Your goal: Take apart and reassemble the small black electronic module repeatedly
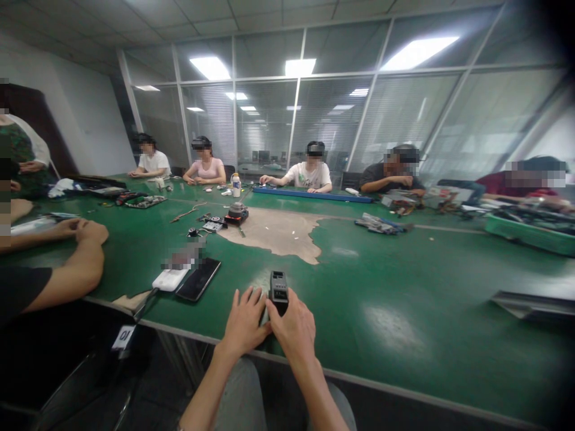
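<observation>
A small black device (278,288) with a grey face stands upright on the green table (386,281) near its front edge. My right hand (293,326) is wrapped round the lower part of the device. My left hand (245,320) rests beside it on the left, fingers stretched forward, fingertips touching the device's side.
A black phone (198,279) and a white power bank (171,279) lie to the left. A worn bare patch (274,233) marks the table's middle, with small tools beyond it. Several people sit round the table; a person's folded arms (67,251) rest at left. A green tray (530,234) stands at right.
</observation>
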